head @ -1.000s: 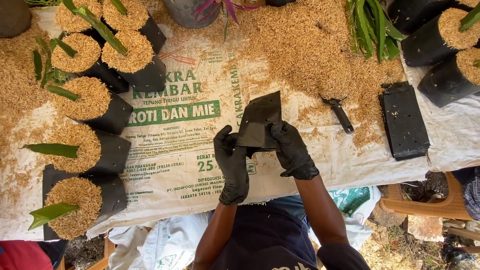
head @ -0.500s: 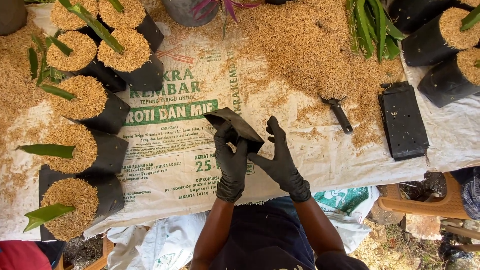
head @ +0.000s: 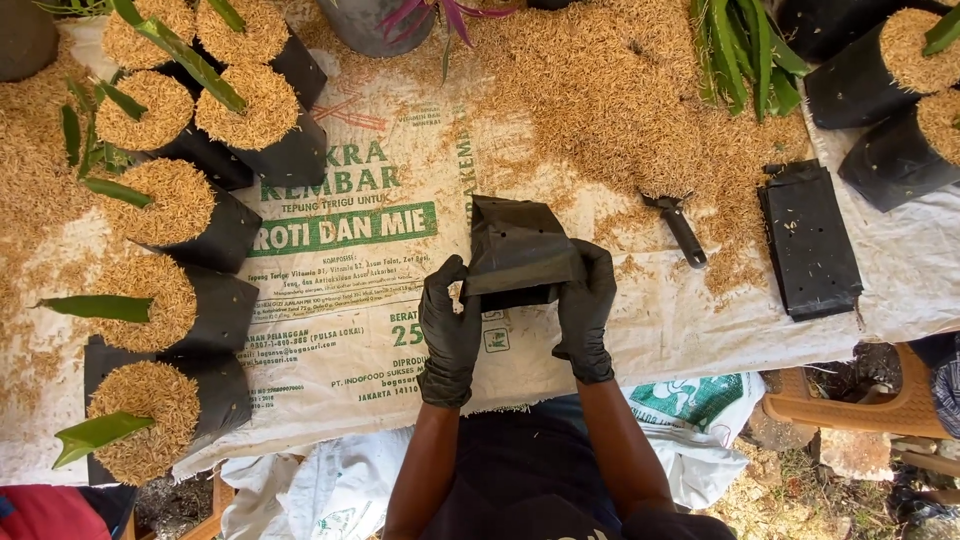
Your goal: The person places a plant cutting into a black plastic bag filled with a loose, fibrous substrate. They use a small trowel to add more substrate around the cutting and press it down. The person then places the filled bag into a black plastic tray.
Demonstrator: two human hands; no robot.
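Fingers [head: 585, 285] of the right hand [head: 585, 310], in a black glove, are clenched on the right side of an empty black plastic grow bag [head: 515, 250]; fingers of the gloved left hand [head: 450, 325] pinch its lower left corner. The bag hangs just above the surface [head: 900, 285], near the middle of its front edge, its mouth partly spread.

Under the bag lies a white woven sack [head: 350, 300] spread flat as a cover, printed with green lettering and a green rectangular band across its middle. Loose rice husk [head: 620, 90] is heaped toward the back edge. A small black scoop [head: 680, 225] rests at the foot of that heap, right of the bag. Further right, a flat stack of black bags [head: 810, 240] lies near the right edge.

Along the left edge stand filled black bags [head: 150, 200] topped with husk, several with green leaves [head: 95, 305] sticking out. More filled bags [head: 900, 90] lean in the back right corner. Another white sack with a green print [head: 700, 400] hangs below the front edge.
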